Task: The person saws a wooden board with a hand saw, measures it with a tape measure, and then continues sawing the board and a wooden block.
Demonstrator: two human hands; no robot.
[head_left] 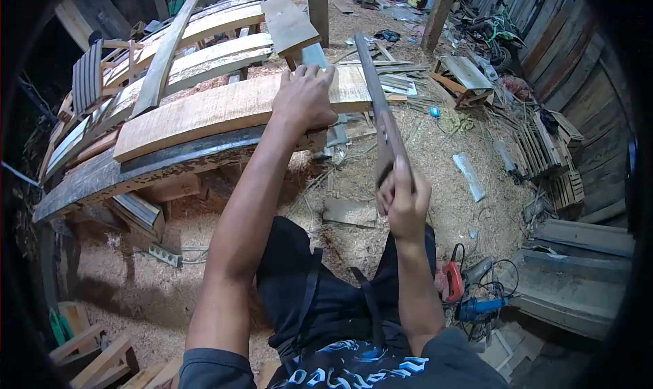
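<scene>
- Gripping a handsaw (382,127) by its handle, our right hand (404,200) is closed tight around it just above our knees, the long blade running up and away to the end of a pale plank (231,107).
- Pressing down on that plank, our left hand (305,95) lies flat with fingers spread over its far edge, clamped on nothing; the saw blade meets the wood just to the right of this hand.
- We see the plank resting on a dark, curved timber (136,168), with more curved boards (204,56) stacked behind it and a short board (289,23) lying across them.
- Below the bench, sawdust (435,144) covers the ground, scattered with offcuts.
- To our lower right, a red power tool (451,281) and a blue power tool (479,309) lie among black cables, near a grey slab (578,280).
- Farther off, a small wooden crate (462,81) sits on the sawdust, with slatted pieces (544,151) leaning by the plank wall at the right.
</scene>
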